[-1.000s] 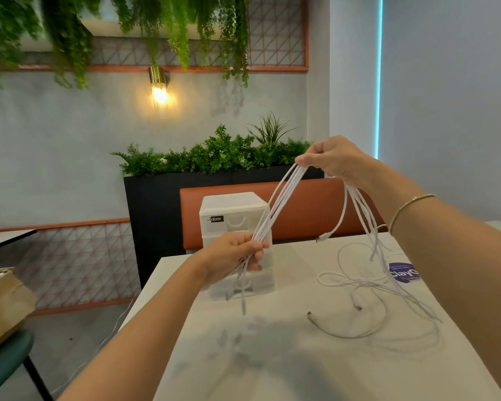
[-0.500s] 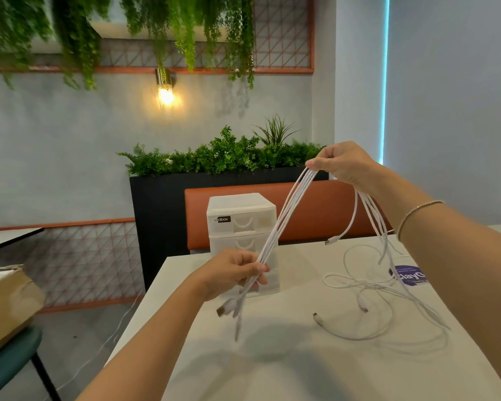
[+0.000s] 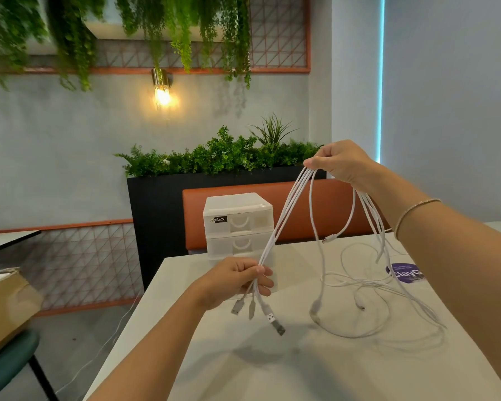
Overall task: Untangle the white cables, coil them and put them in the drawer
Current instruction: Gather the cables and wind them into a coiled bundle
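Note:
Several white cables stretch taut between my two hands above the table. My left hand grips the bundle near its USB plugs, which hang just below the fingers. My right hand is raised higher and pinches the same strands; from it the loose ends drop onto the table in tangled loops. A white plastic drawer unit with its drawers closed stands at the table's far edge, behind my left hand.
A purple sticker lies on the table at right, partly under my right forearm. An orange bench back and a black planter stand behind the table. A cardboard box rests on a green chair at left.
My left hand has slid down the bundle, so the USB plugs now hang just beneath its fingers. The right hand stays raised, holding the strands.

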A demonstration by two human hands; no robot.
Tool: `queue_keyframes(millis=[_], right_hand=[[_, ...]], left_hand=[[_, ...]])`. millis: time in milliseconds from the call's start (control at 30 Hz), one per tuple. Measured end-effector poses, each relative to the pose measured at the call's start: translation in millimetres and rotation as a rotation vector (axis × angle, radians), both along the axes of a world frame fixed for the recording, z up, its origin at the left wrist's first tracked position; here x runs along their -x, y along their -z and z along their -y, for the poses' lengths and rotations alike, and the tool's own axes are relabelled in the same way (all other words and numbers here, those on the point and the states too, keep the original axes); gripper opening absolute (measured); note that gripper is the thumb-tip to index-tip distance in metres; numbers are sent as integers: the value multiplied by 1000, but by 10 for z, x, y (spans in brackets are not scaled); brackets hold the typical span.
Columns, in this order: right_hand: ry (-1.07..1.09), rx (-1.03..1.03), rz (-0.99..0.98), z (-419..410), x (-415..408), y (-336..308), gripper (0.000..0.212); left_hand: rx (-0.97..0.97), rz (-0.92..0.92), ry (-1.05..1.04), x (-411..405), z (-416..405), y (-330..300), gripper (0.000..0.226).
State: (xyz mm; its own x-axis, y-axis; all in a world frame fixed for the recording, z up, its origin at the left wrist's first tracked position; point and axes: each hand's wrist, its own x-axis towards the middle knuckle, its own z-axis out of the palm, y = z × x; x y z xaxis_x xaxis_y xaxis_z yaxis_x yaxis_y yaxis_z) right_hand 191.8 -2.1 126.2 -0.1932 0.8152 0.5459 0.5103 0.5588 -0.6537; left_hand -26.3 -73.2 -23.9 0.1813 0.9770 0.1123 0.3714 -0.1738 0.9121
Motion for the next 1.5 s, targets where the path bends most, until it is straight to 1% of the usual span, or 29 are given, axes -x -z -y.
queue_keyframes(millis=[67,167,233,300,400,567,633,733,767,833,933,1067,1100,1267,1333,1400,1433,1500], right_hand=[[-2,-2,5,-1,2,-4,19],[-5,-4,9,4,0,-25,20],[-2,-8,5,7,-4,-45,20],[-2,-10,-2,8,-6,-62,20],[-4,-10,-4,13,-7,-68,20],[-21,-3,5,38,32,-46,18],[-23,1,8,41,53,-32,18],[-30,7,1,49,71,-27,19],[-36,9,0,51,75,-28,20],[-46,9,0,51,90,-31,20],[-56,14,-15,47,112,-45,21],[-66,15,-33,60,107,-61,22],[-72,13,-34,60,104,-56,21],[-85,17,-16,45,115,-10,20],[-91,18,-24,48,121,0,19],[-113,26,-50,59,122,-5,19],[-127,30,-53,62,126,-11,19],[-152,31,-34,68,146,-14,18]], left_hand=[[-17,-3,7,0,-9,16,15],[-37,61,-32,15,-31,23,18],[-52,100,-52,20,-49,17,9],[-63,94,-64,22,-61,18,2],[-88,52,-87,19,-84,31,12],[-76,-75,-90,-11,-76,56,17],[-60,-112,-83,-7,-74,54,14],[-80,-145,-82,17,-79,70,3],[-91,-142,-88,27,-78,80,3],[-98,-125,-111,44,-81,102,10],[-60,-59,-100,52,-92,136,16],[37,158,-104,69,-95,177,18],[39,178,-100,80,-98,186,16],[54,108,-124,57,-108,203,7],[60,-3,-136,53,-115,160,11],[49,-97,-104,54,-118,1,21],[14,-101,-73,37,-130,-136,26],[-121,-59,-50,-75,-153,-499,38]])
